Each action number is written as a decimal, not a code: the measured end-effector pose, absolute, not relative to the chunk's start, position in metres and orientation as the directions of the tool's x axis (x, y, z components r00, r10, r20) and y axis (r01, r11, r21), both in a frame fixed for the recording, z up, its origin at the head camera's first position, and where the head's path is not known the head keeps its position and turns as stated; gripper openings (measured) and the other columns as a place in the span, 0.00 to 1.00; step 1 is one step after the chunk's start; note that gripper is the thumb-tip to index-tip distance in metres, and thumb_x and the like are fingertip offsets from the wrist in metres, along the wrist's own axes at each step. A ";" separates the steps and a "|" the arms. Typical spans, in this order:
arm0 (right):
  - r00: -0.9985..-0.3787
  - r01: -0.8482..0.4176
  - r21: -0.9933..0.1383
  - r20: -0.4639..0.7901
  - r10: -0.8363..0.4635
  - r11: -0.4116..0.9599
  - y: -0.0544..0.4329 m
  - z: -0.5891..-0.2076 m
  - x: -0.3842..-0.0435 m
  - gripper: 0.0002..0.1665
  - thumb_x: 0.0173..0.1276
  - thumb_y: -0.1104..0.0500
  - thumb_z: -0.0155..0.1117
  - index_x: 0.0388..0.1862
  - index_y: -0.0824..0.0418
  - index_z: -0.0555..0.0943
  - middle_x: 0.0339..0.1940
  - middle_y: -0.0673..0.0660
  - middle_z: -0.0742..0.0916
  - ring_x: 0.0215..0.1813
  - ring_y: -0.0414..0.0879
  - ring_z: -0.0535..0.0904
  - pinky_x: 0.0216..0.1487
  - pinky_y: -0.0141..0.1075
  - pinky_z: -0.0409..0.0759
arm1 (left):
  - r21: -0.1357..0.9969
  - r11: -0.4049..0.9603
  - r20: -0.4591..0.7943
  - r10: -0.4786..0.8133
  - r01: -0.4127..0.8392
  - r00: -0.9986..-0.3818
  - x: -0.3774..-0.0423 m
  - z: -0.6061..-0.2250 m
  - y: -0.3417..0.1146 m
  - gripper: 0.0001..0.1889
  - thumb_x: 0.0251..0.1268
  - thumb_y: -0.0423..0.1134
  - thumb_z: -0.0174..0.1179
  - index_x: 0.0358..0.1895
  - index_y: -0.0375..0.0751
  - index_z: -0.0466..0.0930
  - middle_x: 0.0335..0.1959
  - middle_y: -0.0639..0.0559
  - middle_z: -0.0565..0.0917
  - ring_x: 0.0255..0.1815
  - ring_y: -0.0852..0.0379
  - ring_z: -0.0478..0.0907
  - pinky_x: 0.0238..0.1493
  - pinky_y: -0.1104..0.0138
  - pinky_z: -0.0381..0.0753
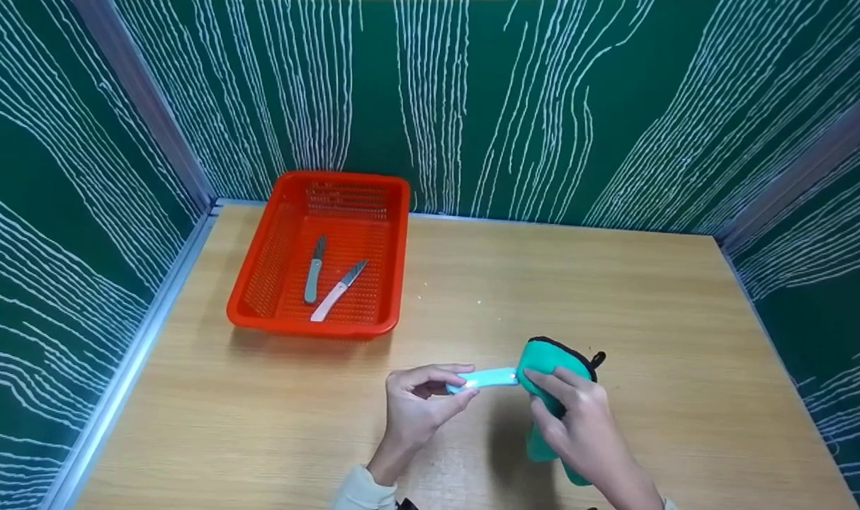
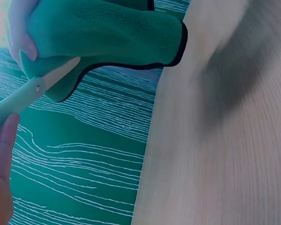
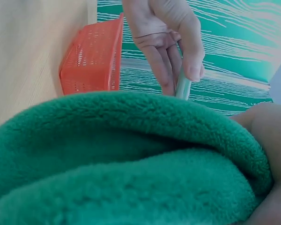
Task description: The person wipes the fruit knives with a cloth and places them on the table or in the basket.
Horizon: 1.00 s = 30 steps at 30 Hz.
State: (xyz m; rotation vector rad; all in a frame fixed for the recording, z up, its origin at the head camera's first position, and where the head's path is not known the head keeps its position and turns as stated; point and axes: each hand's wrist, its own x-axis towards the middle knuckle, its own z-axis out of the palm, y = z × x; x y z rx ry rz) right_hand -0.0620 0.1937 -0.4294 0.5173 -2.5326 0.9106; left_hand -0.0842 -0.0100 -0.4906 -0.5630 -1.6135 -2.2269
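My left hand (image 1: 417, 404) pinches the pale turquoise handle of a small knife (image 1: 492, 377) between thumb and fingers. Its blade (image 2: 61, 73) points right and lies against a fuzzy green cloth (image 2: 107, 35) with black edging. My right hand (image 1: 579, 418) grips that cloth, folded over near the blade, and its lower part hangs down. In the head view the cloth hides the blade. From the right wrist, the cloth (image 3: 131, 140) fills the foreground, with the left hand (image 3: 171, 42) and the knife handle (image 3: 183, 86) beyond it.
A red plastic basket (image 1: 317, 327) stands at the back left of the wooden table (image 1: 579, 283). Inside lie a knife with a grey-green handle (image 1: 312, 282) and one with a pink handle (image 1: 329, 302). Green panels (image 1: 373, 85) with white wavy lines enclose the back and sides.
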 end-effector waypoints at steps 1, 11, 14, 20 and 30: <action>-0.856 -0.460 -0.513 0.473 -0.209 0.725 0.194 -0.430 -0.062 0.16 0.49 0.71 0.70 0.39 0.64 0.87 0.24 0.44 0.78 0.24 0.36 0.68 0.19 0.25 0.73 | 0.814 -0.300 0.511 -0.038 0.498 -0.859 -0.084 -0.491 -0.010 0.08 0.42 0.20 0.70 0.29 0.26 0.83 0.34 0.37 0.86 0.33 0.44 0.85 0.26 0.55 0.85; -0.894 -0.387 -0.497 0.410 -0.184 0.777 0.206 -0.432 -0.062 0.17 0.49 0.72 0.68 0.41 0.65 0.86 0.21 0.44 0.73 0.19 0.34 0.64 0.15 0.24 0.68 | 0.848 -0.281 0.459 -0.038 0.450 -0.888 -0.083 -0.488 -0.018 0.07 0.43 0.22 0.71 0.29 0.29 0.84 0.35 0.40 0.86 0.34 0.46 0.85 0.29 0.57 0.85; -0.898 -0.370 -0.488 0.406 -0.170 0.790 0.211 -0.432 -0.062 0.17 0.50 0.72 0.65 0.41 0.65 0.86 0.20 0.44 0.71 0.18 0.35 0.63 0.14 0.25 0.66 | 0.819 -0.280 0.510 -0.044 0.501 -0.859 -0.084 -0.487 -0.021 0.07 0.44 0.21 0.70 0.28 0.27 0.83 0.34 0.38 0.86 0.33 0.45 0.85 0.27 0.56 0.85; -0.907 -0.333 -0.463 0.394 -0.146 0.822 0.223 -0.432 -0.063 0.16 0.51 0.71 0.63 0.41 0.65 0.86 0.19 0.45 0.69 0.17 0.36 0.62 0.14 0.26 0.64 | 0.780 -0.245 0.584 -0.046 0.576 -0.811 -0.087 -0.490 -0.030 0.08 0.44 0.18 0.68 0.30 0.27 0.82 0.34 0.35 0.85 0.33 0.46 0.85 0.27 0.55 0.85; -0.923 -0.275 -0.474 0.375 -0.091 0.836 0.235 -0.427 -0.063 0.15 0.53 0.71 0.64 0.40 0.64 0.87 0.17 0.46 0.68 0.14 0.36 0.62 0.12 0.27 0.63 | 0.803 -0.230 0.559 -0.031 0.550 -0.828 -0.089 -0.497 -0.038 0.09 0.46 0.18 0.67 0.34 0.26 0.83 0.34 0.36 0.85 0.32 0.47 0.85 0.27 0.54 0.84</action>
